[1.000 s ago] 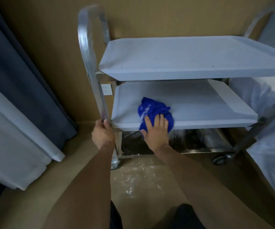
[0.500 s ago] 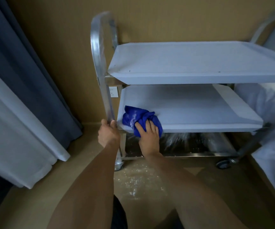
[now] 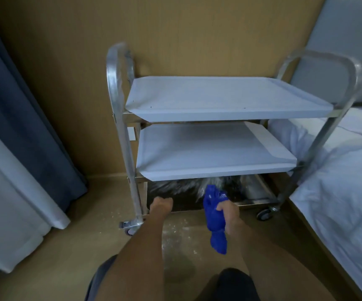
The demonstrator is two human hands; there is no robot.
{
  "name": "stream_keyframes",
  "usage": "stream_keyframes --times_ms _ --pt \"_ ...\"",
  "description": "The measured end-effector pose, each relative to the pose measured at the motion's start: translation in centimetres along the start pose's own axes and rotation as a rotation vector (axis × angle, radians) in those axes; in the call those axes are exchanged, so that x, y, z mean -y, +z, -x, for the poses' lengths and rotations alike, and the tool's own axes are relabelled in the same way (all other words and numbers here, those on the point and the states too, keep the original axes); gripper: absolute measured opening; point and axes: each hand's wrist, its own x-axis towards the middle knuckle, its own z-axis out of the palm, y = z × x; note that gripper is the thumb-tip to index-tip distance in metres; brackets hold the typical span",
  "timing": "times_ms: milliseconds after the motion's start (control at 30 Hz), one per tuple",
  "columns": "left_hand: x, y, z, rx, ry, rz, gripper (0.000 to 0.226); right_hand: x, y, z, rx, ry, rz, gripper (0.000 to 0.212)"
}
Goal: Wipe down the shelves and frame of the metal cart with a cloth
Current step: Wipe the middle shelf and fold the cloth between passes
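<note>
While right hand (image 3: 228,210) grips cloth (image 3: 216,216), bottom shelf (image 3: 260,200) blurred.

A tan, wood-grained wall panel (image 3: 186,29) filled the background, with a small white wall socket (image 3: 131,133) set low on it. At the left hung a dark navy curtain (image 3: 23,118), and in front of it a pale white sheer curtain (image 3: 4,192) whose hem sat just above the floor. The tan floor (image 3: 45,257) carried a scatter of white specks (image 3: 181,232) (powder or dust, hard to tell which). Along the right edge lay a bed with rumpled white bedding (image 3: 338,192), and behind it stood a pale grey padded headboard (image 3: 347,40).
</note>
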Motion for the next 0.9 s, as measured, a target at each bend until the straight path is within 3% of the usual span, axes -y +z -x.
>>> stream_keyframes --times_ms 67,167,200,300,400,533,567,667,800,900 --pt "0.5 1.3 -0.3 0.096 -0.068 0.096 0.055 -0.6 0.3 1.4 0.226 0.095 -0.106 0.067" --pt "2.0 2.3 -3.2 0.138 -0.177 0.336 0.085 -0.4 1.5 3.5 0.492 0.129 -0.241 0.049" --pt "2.0 1.9 -2.3 0.170 -0.240 0.406 0.089 -0.3 2.0 3.4 0.567 0.189 -0.293 0.052" --pt "2.4 0.7 0.4 0.323 -0.239 0.540 0.077 -0.3 3.2 3.8 0.666 0.312 -0.333 0.076" --pt "3.2 0.0 1.1 0.336 -0.072 0.523 0.072 -0.4 3.8 3.9 0.589 0.223 -0.127 0.062" --pt "1.8 0.3 3.6 0.115 0.089 0.398 0.009 -0.7 4.2 3.3 0.393 0.124 0.010 0.052" --pt "1.5 0.5 3.8 0.043 0.122 0.352 0.004 -0.7 4.2 3.1 0.344 0.101 0.001 0.046" --pt "0.4 0.0 4.6 -0.159 0.180 0.294 0.018 0.7 3.8 3.5 0.143 0.043 -0.034 0.035" --pt "-1.8 -2.5 6.3 -0.325 0.230 0.414 0.013 3.6 2.0 2.8 -0.153 -0.042 -0.056 0.048" --pt "-3.4 -3.9 6.7 -0.231 0.249 0.532 0.011 5.8 0.9 2.1 -0.022 0.007 -0.174 0.069"
